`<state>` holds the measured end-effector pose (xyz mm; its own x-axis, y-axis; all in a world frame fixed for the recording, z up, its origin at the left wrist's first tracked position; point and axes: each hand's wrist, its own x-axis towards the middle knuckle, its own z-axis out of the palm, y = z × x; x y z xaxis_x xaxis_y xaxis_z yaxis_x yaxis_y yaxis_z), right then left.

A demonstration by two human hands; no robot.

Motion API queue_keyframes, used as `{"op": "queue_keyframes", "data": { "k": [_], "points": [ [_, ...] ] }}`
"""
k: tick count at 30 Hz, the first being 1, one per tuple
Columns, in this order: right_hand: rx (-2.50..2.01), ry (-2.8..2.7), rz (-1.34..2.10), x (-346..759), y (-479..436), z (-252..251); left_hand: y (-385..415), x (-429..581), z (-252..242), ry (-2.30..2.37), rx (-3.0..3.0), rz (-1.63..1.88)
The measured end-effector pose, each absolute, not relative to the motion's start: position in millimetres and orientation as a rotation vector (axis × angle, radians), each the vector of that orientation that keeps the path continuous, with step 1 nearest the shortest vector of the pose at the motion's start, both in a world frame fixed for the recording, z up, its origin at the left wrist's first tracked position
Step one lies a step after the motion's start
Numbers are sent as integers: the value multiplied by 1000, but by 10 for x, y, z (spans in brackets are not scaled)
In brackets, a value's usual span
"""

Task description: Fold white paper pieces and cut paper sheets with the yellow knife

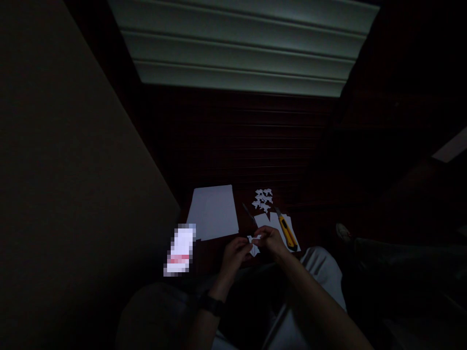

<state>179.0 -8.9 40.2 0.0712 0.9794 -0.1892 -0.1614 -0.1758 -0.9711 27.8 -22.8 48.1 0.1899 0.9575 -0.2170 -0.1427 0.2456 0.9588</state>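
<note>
In dim light, my left hand and my right hand meet over my lap, both pinched on a small white paper piece held between them. A dark watch sits on my left wrist. Just beyond my right hand lies a yellow utility knife on a white sheet. A heap of small folded white paper shapes lies farther off. A thin dark tool, maybe a blade or pen, rests left of the knife.
A stack of white paper lies on the dark floor to the left. A bright blurred screen glows beside it. A big flat board fills the left. A shoe shows at right; window blinds above.
</note>
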Motion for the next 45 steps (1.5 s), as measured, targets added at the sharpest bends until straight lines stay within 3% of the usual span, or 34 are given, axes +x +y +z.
{"op": "queue_keyframes", "data": {
  "k": [9, 17, 28, 30, 37, 41, 45],
  "points": [
    [-1280, -1267, 1269, 1807, -91, 533, -44, 210, 383, 1143, 1099, 1024],
    [-1159, -1074, 1520, 1684, -145, 283, -125, 241, 403, 1187, 881, 1322],
    [-1269, -1558, 1789, 1905, -27, 482, -93, 48, 500, 1009, 1099, 746],
    [-1251, -1570, 1689, 1905, -28, 509, -110, 54, 468, 998, 1013, 799],
    [-1306, -1598, 828, 1710, -218, 507, -96, 92, 254, 935, 580, 1082],
    [-1268, -1760, 820, 1606, -210, 408, -62, 81, 189, 979, 534, 1083],
    [-1267, -1786, 1080, 1635, -75, 326, -61, 36, 166, 1052, 631, 1023]
  ]
}}
